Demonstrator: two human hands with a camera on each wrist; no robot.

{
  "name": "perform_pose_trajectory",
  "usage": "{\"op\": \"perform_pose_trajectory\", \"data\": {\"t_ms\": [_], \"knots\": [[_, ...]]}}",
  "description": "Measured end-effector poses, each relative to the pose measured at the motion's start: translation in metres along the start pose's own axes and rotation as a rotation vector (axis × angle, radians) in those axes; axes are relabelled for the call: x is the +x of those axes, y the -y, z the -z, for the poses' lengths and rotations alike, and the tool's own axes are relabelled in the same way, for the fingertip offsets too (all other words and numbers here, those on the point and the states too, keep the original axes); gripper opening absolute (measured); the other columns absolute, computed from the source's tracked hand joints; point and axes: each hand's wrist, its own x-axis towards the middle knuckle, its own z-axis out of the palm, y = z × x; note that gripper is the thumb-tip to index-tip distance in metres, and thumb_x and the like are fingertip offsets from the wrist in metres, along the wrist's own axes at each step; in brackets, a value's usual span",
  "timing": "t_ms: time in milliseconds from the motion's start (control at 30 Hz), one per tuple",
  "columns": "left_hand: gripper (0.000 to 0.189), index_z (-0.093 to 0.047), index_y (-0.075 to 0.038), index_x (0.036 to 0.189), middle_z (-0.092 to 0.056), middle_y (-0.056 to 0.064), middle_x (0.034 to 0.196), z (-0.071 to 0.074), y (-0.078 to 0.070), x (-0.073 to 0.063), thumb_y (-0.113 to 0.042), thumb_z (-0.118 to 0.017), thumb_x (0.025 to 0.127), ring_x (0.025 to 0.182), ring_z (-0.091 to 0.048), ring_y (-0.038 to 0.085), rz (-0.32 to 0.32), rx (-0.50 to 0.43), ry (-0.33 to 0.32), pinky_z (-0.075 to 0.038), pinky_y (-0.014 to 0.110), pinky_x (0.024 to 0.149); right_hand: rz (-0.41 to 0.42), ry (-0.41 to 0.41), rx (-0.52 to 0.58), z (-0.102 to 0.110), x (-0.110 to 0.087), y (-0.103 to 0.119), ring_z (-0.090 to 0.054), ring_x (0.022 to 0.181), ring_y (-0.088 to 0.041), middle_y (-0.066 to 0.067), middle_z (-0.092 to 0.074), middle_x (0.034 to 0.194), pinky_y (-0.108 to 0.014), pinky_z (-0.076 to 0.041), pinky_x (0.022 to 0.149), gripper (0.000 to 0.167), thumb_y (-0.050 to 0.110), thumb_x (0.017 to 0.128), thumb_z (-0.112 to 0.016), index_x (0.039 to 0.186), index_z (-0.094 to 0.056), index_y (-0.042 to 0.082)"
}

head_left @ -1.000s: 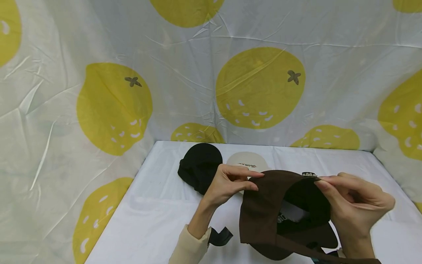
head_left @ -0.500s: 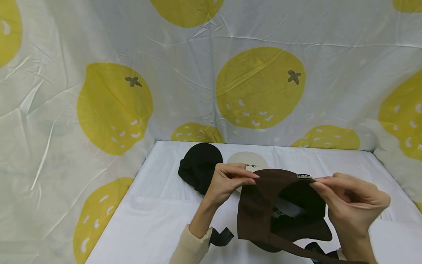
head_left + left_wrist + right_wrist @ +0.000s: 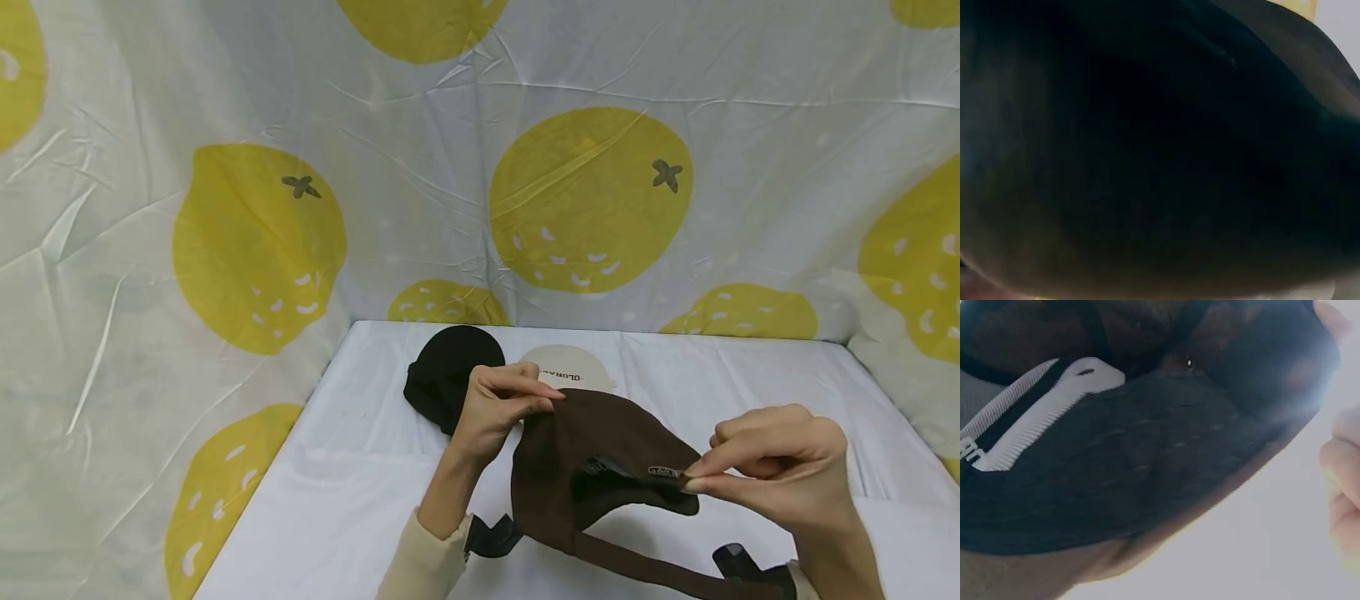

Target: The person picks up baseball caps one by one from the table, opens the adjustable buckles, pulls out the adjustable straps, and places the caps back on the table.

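Note:
A dark brown cap (image 3: 615,429) with a long hanging strap (image 3: 645,568) is held above the white table between both hands. My left hand (image 3: 487,408) pinches its upper left edge between thumb and fingers. At the lower right, my right hand (image 3: 791,467) pinches the edge beside a small pale tag (image 3: 663,472). Dark cap fabric (image 3: 1160,156) fills nearly all of the left wrist view, hiding the left fingers. The right wrist view looks into the cap's dark lining (image 3: 1147,456), where a white label (image 3: 1054,419) shows; curled fingers (image 3: 1342,469) appear at the right.
A black cap (image 3: 453,367) lies at the back left of the white-covered table (image 3: 322,525). Beside it is a cream cap (image 3: 566,367) with dark lettering, partly hidden behind the brown one. A lemon-print curtain (image 3: 420,208) hangs behind the table and along its sides.
My right hand has moved down and left with its cap edge, so the wide opening has narrowed and more of the outer crown shows. The left hand has shifted slightly left.

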Motion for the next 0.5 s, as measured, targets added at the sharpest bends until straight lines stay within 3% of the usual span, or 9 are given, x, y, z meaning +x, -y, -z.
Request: {"op": "perform_pose_trajectory", "data": {"t_ms": [133, 233, 333, 400, 500], "knots": [[0.016, -0.087, -0.023, 0.094, -0.053, -0.005, 0.063, -0.002, -0.003, -0.001, -0.010, -0.083, 0.085, 0.063, -0.042, 0.008, 0.001, -0.002, 0.016, -0.029, 0.022, 0.050, -0.050, 0.139, -0.003, 0.005, -0.002, 0.001, -0.018, 0.054, 0.000, -0.004, -0.046, 0.049, -0.008, -0.016, 0.048, 0.012, -0.022, 0.074, -0.079, 0.077, -0.068, -0.020], [0.018, -0.087, -0.022, 0.094, -0.052, -0.004, 0.062, -0.003, -0.005, -0.001, -0.008, -0.082, 0.085, 0.062, -0.041, 0.008, 0.003, -0.003, 0.032, -0.029, 0.022, 0.051, -0.116, 0.238, -0.008, 0.008, -0.002, 0.003, -0.021, 0.054, 0.000, -0.001, -0.041, 0.051, -0.008, -0.018, 0.046, 0.014, -0.020, 0.074, -0.081, 0.082, -0.070, -0.015], [0.013, -0.085, -0.010, 0.094, -0.048, 0.004, 0.059, -0.004, -0.007, -0.001, -0.001, -0.081, 0.085, 0.060, -0.040, 0.009, -0.006, -0.012, 0.056, -0.027, 0.025, 0.049, -0.194, 0.317, -0.005, 0.012, -0.003, 0.003, -0.020, 0.055, -0.001, 0.001, -0.032, 0.054, -0.008, -0.018, 0.046, 0.018, -0.018, 0.075, -0.081, 0.087, -0.071, -0.011], [0.008, -0.081, 0.004, 0.092, -0.045, 0.008, 0.058, -0.005, -0.009, 0.000, 0.002, -0.080, 0.084, 0.058, -0.038, 0.009, -0.013, -0.001, 0.078, -0.027, 0.025, 0.049, -0.253, 0.321, -0.015, 0.015, -0.006, 0.003, -0.020, 0.055, -0.002, 0.002, -0.025, 0.057, -0.009, -0.019, 0.046, 0.022, -0.019, 0.074, -0.081, 0.091, -0.072, -0.008], [0.018, -0.072, 0.021, 0.088, -0.043, 0.010, 0.058, -0.007, -0.011, 0.000, 0.005, -0.080, 0.084, 0.057, -0.037, 0.010, -0.022, 0.042, 0.106, -0.030, 0.022, 0.051, -0.446, 0.209, -0.126, 0.017, -0.016, 0.005, -0.022, 0.052, -0.006, 0.002, -0.024, 0.058, -0.013, -0.023, 0.044, 0.032, -0.025, 0.074, -0.076, 0.099, -0.076, -0.004]]}}
